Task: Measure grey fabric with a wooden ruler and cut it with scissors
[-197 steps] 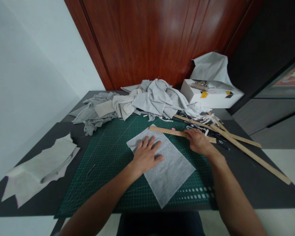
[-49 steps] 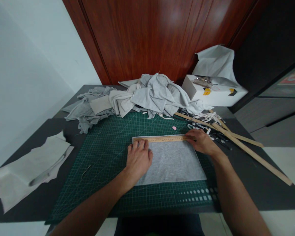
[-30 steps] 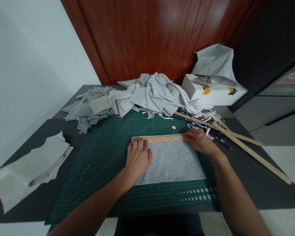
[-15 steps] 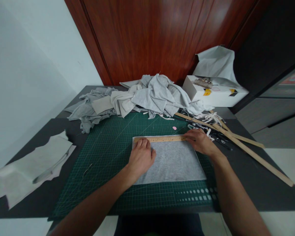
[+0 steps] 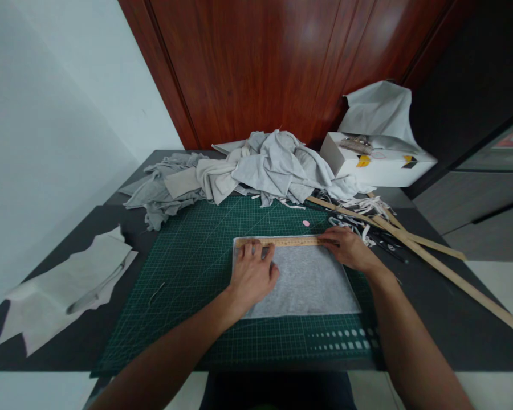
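A rectangle of grey fabric (image 5: 308, 282) lies flat on the green cutting mat (image 5: 188, 262). Along its far edge rests a yellowish wooden ruler (image 5: 297, 242). My left hand (image 5: 254, 270) presses on the ruler near its left end, fingers spread and tips on the wood. At the other end, my right hand (image 5: 346, 247) has thumb and fingers closed around the ruler's tip, by the fabric's far right corner; part of that end is hidden under the fingers.
Crumpled grey cloth (image 5: 273, 165) is heaped at the back. Wooden strips (image 5: 444, 267) and tangled cords (image 5: 363, 228) lie to the right, near a white box (image 5: 376, 165). A pale fabric piece (image 5: 68, 279) lies left. A small pink disc (image 5: 306, 223) sits beyond the ruler.
My left hand has shifted slightly right along the ruler and its fingers have spread. The right hand stays at the ruler's end. The whole view has shifted a little.
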`<state>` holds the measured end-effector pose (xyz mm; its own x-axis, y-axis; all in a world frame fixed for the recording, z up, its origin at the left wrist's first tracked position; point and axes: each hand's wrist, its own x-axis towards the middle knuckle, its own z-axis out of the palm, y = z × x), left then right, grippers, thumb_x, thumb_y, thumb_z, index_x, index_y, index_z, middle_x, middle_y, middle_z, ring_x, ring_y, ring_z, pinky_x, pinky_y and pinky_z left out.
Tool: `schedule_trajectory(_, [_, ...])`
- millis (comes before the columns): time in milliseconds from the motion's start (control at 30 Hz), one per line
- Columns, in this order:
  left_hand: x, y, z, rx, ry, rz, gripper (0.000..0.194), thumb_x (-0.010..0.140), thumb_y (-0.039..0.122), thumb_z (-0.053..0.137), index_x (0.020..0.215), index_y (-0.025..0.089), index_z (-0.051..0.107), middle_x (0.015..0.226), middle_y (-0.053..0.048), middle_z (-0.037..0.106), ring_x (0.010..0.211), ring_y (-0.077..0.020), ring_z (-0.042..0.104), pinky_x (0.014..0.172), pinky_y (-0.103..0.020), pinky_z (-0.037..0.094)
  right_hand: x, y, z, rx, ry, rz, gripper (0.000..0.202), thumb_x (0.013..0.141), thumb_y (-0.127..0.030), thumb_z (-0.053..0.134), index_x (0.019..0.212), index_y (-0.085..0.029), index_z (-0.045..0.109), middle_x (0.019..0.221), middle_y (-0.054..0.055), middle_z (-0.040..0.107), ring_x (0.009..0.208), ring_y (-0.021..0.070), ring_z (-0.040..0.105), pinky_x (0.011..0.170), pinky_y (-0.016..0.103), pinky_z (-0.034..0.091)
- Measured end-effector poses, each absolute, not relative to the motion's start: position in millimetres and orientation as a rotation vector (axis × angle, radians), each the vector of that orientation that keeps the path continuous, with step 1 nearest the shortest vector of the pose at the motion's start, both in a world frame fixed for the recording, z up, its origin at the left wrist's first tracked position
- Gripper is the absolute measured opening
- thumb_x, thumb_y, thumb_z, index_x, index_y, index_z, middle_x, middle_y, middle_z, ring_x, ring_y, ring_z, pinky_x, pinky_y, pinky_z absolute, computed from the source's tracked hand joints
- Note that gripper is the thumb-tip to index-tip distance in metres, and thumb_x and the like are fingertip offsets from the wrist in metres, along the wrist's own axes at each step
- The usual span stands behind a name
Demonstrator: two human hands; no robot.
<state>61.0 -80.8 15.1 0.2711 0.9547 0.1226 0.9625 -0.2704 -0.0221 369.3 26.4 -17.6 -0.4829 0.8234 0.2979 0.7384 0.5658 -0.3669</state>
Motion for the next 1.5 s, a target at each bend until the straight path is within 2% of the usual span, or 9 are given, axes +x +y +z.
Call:
schedule_trajectory(467, [61,-79,18,-2.443,-1.839,-0.143,0.051,0.102,0.04,0.05,0.147,0.019,0.059,0.14,-0.02,0.058,0.123,-0.0395,0.052,0.105,-0.057,0.042,371,28,-17,-1.257,-2.367,0.287,0.022,0.095,-0.023,0.062,0.105,-0.024,0.082,0.108,0.009,0.079,0.099,0.0281,0.072,0.096,0.046,0.057])
schedule_trajectory(700, [61,-78,14,-2.449,-1.872,-0.198,0.05,0.101,0.038,0.053,0.147,0.018,0.059,0.14,-0.02,0.057,0.125,-0.0385,0.052,0.11,-0.057,0.039,370,28,-16,-1.286,-2.353,0.318,0.021,0.093,-0.022,0.063,0.105,-0.024,0.081,0.106,0.008,0.08,0.098,0.0277,0.073,0.095,0.046,0.057])
schedule_trajectory(933, [61,-76,14,-2.541,-1.838,-0.211,0.046,0.101,0.033,0.049,0.144,0.017,0.058,0.155,-0.013,0.052,0.14,-0.0364,0.044,0.116,-0.056,0.038,392,31,-15,-1.36,-2.252,0.211,0.029,0.086,-0.02,0.066,0.113,-0.02,0.078,0.114,0.012,0.078,0.109,0.031,0.073,0.103,0.049,0.055])
schedule_trajectory(1067, [60,-76,10,-2.557,-1.829,-0.217,0.05,0.103,0.039,0.049,0.147,0.017,0.054,0.158,-0.012,0.052,0.143,-0.0368,0.042,0.118,-0.058,0.035,399,30,-13,-1.357,-2.227,0.208,0.026,0.086,-0.024,0.068,0.111,-0.021,0.077,0.114,0.012,0.078,0.112,0.0325,0.071,0.106,0.051,0.053])
schedule_trajectory(1333, [56,-79,4,-2.555,-1.797,-0.258,0.054,0.104,0.042,0.048,0.151,0.017,0.051,0.159,-0.013,0.051,0.144,-0.037,0.041,0.119,-0.06,0.033,382,26,-2,-1.313,-2.321,0.369,0.016,0.089,-0.022,0.068,0.101,-0.023,0.078,0.103,0.008,0.079,0.097,0.027,0.072,0.097,0.045,0.055])
schedule_trajectory(1500, [52,-80,-1,-2.553,-1.754,-0.303,0.056,0.103,0.043,0.048,0.154,0.018,0.048,0.159,-0.013,0.05,0.145,-0.0366,0.04,0.119,-0.059,0.031,379,26,-5,-1.324,-2.318,0.365,0.016,0.089,-0.022,0.069,0.101,-0.023,0.079,0.105,0.008,0.078,0.098,0.0276,0.071,0.095,0.045,0.055])
